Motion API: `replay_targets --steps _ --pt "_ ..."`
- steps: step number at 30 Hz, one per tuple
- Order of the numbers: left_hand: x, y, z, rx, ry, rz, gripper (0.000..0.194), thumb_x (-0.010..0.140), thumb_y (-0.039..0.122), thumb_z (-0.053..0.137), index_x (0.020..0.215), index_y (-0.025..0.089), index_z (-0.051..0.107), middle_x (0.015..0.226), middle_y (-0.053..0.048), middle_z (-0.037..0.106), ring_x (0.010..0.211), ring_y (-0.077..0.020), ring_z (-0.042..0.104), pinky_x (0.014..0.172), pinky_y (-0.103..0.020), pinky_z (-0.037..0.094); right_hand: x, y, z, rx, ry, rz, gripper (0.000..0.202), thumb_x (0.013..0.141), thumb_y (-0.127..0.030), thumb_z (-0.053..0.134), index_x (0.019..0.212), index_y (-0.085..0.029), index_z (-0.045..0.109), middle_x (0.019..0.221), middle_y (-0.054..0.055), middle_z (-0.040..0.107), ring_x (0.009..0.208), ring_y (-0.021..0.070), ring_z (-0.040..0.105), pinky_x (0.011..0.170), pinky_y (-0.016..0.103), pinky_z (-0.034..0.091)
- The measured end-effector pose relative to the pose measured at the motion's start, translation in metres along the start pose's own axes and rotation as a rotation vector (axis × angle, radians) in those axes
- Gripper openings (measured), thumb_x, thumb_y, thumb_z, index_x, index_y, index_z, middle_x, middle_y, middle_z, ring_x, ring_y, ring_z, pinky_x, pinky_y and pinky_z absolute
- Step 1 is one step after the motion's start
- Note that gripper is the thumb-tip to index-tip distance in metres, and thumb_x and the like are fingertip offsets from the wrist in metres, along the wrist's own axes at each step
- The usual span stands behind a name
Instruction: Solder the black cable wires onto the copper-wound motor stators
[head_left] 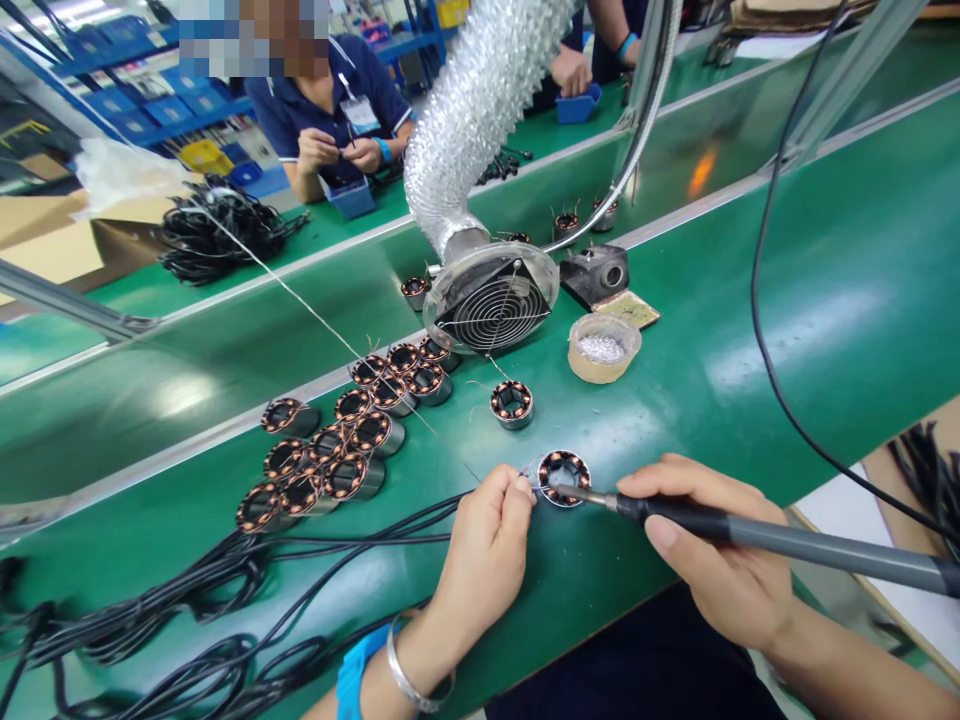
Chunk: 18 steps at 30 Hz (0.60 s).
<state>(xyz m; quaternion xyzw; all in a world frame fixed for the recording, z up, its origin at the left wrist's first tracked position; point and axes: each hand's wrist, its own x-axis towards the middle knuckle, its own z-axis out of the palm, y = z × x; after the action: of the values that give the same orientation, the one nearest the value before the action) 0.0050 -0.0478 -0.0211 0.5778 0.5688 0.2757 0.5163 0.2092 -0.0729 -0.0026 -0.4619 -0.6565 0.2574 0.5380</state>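
My right hand (720,550) grips a soldering iron (750,535), its tip touching or just over the left rim of a copper-wound motor stator (564,478). Beside that stator, my left hand (491,550) is closed in a pinch on the end of a black cable (420,520), with thin wire ends poking out toward the stator. A thin strand of solder wire (300,300) slants down from the upper left to my left fingers; whether they hold it too is unclear. Another stator (512,404) stands just behind, with loose leads.
Several stators (330,450) cluster at the left, near bundled black cables (150,610). A fume extractor (495,300) on a foil duct overhangs the bench. Right of it are a tub of silvery bits (602,347) and an iron holder (596,275). Co-workers sit across the divider (315,330).
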Motion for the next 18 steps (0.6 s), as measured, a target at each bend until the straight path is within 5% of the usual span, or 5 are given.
replay_targets --steps 18 --pt "0.000 0.005 -0.001 0.095 0.004 0.027 0.035 0.099 0.041 0.036 0.069 0.021 0.038 0.061 0.006 0.035 0.057 -0.0125 0.034 0.056 -0.027 0.025 0.000 -0.014 0.010 -0.027 -0.071 -0.130 0.027 0.080 -0.010 0.053 0.101 -0.022 0.064 0.067 0.002 0.062 0.049 0.0146 0.052 0.044 0.029 0.041"
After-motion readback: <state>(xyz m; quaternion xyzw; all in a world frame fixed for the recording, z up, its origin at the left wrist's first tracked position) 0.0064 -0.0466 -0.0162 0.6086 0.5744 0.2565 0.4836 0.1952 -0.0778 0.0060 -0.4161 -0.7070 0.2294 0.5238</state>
